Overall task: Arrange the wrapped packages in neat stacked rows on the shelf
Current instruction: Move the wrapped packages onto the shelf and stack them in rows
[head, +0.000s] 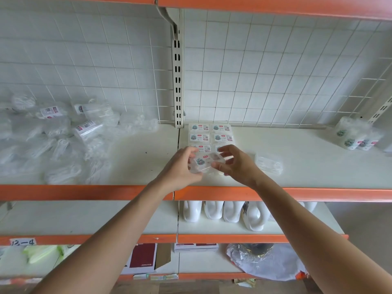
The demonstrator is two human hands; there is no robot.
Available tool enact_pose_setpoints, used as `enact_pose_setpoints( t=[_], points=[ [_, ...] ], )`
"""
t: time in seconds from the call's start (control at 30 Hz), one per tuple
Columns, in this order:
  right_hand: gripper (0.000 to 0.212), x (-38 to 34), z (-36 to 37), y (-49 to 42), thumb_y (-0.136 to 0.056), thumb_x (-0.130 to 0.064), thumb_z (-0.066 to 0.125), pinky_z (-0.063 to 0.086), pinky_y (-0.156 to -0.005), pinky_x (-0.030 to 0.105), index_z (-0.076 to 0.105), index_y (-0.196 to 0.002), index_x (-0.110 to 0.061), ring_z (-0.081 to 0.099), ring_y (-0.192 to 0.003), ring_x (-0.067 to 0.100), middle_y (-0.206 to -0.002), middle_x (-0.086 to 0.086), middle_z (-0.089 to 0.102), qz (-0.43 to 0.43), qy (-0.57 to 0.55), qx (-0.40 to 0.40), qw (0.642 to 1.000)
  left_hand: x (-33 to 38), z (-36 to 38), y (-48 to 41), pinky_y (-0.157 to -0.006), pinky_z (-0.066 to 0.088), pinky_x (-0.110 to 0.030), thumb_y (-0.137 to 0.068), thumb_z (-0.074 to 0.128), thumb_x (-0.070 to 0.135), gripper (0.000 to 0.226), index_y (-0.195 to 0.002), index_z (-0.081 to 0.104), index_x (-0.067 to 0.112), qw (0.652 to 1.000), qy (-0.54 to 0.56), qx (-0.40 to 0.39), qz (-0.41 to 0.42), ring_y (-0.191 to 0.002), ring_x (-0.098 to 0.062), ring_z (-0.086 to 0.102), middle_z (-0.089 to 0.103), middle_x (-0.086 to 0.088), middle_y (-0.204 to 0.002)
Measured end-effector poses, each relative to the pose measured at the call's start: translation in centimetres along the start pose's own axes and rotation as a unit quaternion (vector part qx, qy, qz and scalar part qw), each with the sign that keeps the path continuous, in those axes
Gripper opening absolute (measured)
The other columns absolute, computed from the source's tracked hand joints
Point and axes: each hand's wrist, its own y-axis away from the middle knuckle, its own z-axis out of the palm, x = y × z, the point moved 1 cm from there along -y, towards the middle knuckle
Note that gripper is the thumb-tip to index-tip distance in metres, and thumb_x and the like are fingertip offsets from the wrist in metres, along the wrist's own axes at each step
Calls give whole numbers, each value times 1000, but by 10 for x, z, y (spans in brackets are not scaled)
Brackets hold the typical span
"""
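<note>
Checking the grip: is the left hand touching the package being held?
Touching. In the head view the left hand grips the held package at its left end.

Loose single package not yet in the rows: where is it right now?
In the head view, the loose package lies flat on the white shelf, just right of the right hand and front-right of the arranged rows.

We read only "12-4", handwritten on a white paper tag (pixel 23 242) on the orange shelf edge (pixel 84 239) (print on the clear wrapped packages (pixel 200 137) is too blurred).
</note>
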Motion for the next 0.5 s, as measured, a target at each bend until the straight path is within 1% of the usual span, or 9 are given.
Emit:
enact_pose_setpoints(
  t=[0.03,0.07,0.13,0.17,0.23,0.33,0.43,0.5],
  points=[
    [52,2,-2,2,-78,-33,78,55,-79,30,54,-122,-19,63,-86,17,-113,-1,59,-34,55,-2,998,0,-2,2,-92,48,-27,-75,76,17,65,-133,46,22,1000,18,-15,-12,-102,-10,57,51,3,-122],
    [51,3,-3,4,-78,-33,78,53,-80,26,55,-122,-24,61,-88,14,-113,-2,58,-71,85,-11,994,-1,-4,4,-90,48,-24,-76,74,16,60,-130,48,23,999,39,-25,-24,-101,-7,57,53,5,-121],
    [43,5,-3,10,-78,-32,78,53,-83,21,59,-117,-32,59,-91,7,-112,-4,57,-124,107,-39,986,-4,-6,7,-88,46,-19,-79,70,14,46,-120,52,23,996,78,-29,-45,-103,-2,57,56,9,-119],
    [39,6,-4,13,-79,-32,78,52,-83,20,60,-114,-34,59,-91,5,-110,-5,57,-134,119,-45,983,-6,-7,8,-87,46,-18,-80,68,13,39,-115,54,23,994,93,-27,-55,-103,-1,58,58,10,-117],
    [35,10,-3,14,-81,-37,75,51,-83,20,63,-113,-33,59,-88,3,-104,-6,58,-138,156,-42,977,-10,-8,9,-88,48,-21,-83,67,15,28,-108,59,23,991,111,-30,-67,-103,-3,61,64,7,-112],
    [38,15,1,17,-81,-46,72,49,-80,22,66,-114,-29,59,-81,4,-96,-8,59,-164,233,-28,958,-14,-8,11,-91,48,-23,-88,64,20,25,-113,64,22,993,86,-46,-64,-104,-4,61,66,8,-109],
    [38,14,6,19,-79,-43,75,46,-73,22,70,-109,-22,58,-78,12,-92,-3,61,-210,273,-17,939,-18,-9,14,-90,44,-20,-90,63,21,28,-118,67,21,997,39,-45,-47,-103,-3,61,66,9,-110],
    [35,14,10,17,-77,-41,77,45,-72,25,72,-103,-18,58,-78,17,-88,-1,62,-239,288,-10,927,-20,-9,15,-93,45,-22,-89,64,19,26,-115,69,20,999,1,-37,-30,-101,-4,61,67,9,-109]
  ],
)
